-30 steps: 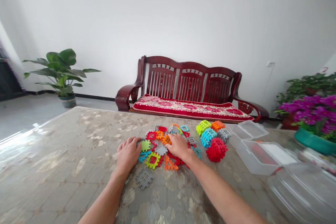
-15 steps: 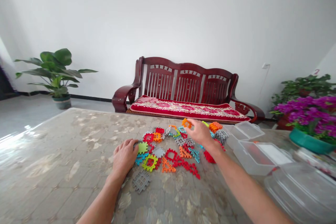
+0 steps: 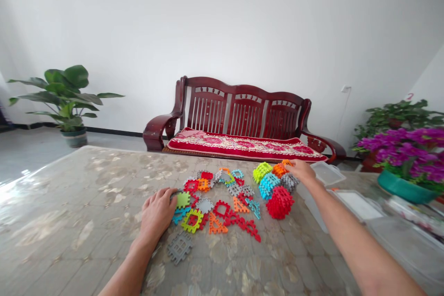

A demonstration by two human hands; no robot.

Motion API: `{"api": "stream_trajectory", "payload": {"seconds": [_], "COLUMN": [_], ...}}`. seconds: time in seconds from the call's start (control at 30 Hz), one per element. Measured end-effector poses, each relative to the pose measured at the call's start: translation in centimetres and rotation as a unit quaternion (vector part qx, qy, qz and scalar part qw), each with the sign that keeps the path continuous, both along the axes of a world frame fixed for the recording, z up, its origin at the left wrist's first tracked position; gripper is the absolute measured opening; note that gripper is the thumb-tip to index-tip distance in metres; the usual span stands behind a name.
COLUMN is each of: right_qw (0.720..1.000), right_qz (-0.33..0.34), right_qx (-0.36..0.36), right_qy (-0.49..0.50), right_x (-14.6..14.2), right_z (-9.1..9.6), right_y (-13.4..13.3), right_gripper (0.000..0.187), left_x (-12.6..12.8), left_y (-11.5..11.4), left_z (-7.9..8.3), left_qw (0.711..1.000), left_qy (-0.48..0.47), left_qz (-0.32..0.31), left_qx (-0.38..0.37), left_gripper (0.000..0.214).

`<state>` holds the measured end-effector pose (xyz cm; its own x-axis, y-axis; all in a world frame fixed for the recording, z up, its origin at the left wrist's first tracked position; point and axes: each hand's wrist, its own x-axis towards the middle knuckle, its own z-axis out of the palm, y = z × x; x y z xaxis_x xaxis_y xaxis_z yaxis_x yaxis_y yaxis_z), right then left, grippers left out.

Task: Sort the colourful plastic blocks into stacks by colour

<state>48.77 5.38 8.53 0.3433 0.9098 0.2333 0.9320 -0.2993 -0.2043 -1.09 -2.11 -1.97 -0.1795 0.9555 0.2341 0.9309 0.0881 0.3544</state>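
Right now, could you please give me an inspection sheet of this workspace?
Surface: patterned table under a glossy cover.
Job's things: loose flat tiles; assembled cubes beside them.
Clutter: clear boxes at the right.
Hands: left hand rests flat, fingertips at a green tile; right hand touches the orange cube, grip unclear.
Cables: thin cord below a wall socket.
Surroundings: wooden bench, leafy plant, purple flowers.
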Motion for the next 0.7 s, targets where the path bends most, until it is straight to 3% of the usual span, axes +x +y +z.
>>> {"api": "stream_trajectory", "payload": {"seconds": [0.17,0.5,0.7], "right_qw": [1.000,0.998,0.999], "right_qz": [-0.002,-0.009,-0.016], "right_qx": [-0.008,-0.039,0.039], "right_qy": [-0.008,-0.045,-0.007], "right_x": [-0.5,-1.7,-3.8], "right_z": [-0.5,0.5,1.1], "right_y": [0.2,0.6,-0.3], "right_gripper": [0.042,0.039,0.036], "left_x": [-0.1,-0.1,0.0], "left_y": [0.0,0.0,0.1], "left_z": [0.0,0.0,0.0], "left_qw": [1.000,1.000,1.000], "left_qy": [0.002,0.001,0.001], "left_qz": [-0.002,-0.002,-0.002], "left_qx": [-0.011,-0.014,-0.010], "left_gripper": [0.043,0.042,0.042]}}
